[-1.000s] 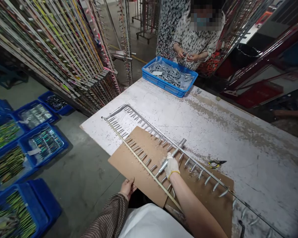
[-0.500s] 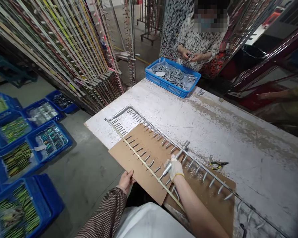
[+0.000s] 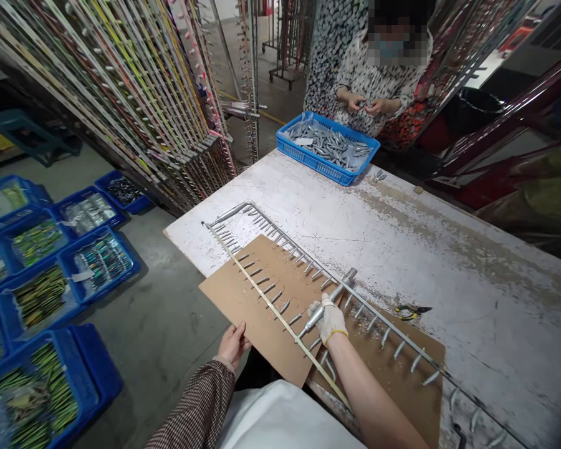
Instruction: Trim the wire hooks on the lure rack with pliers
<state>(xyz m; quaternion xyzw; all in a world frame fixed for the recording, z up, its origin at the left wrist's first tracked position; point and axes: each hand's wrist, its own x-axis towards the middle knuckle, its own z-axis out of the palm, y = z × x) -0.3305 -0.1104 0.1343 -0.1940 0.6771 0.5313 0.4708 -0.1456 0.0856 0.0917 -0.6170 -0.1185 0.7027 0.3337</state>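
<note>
My left hand pinches the near edge of a brown cardboard sheet, thumb on top. My right hand, in a pale glove with a yellow cuff, is wrapped round the thick crossbar of a long metal rack. Along the rack's two rails hang rows of small silver-grey, fish-shaped pieces. The cardboard lies under the rack, jutting past the table edge. A second cardboard sheet lies under the rack to the right, partly covered by my right forearm.
Yellow-and-black pliers lie on the worn white table. At its far edge a blue basket holds many grey pieces; a co-worker handles small pieces behind it. Blue crates stand on the floor at left, below leaning racks.
The left cardboard sheet has slid slightly left under the rack, together with my left hand. My right hand keeps its hold on the crossbar. The view has shifted a little.
</note>
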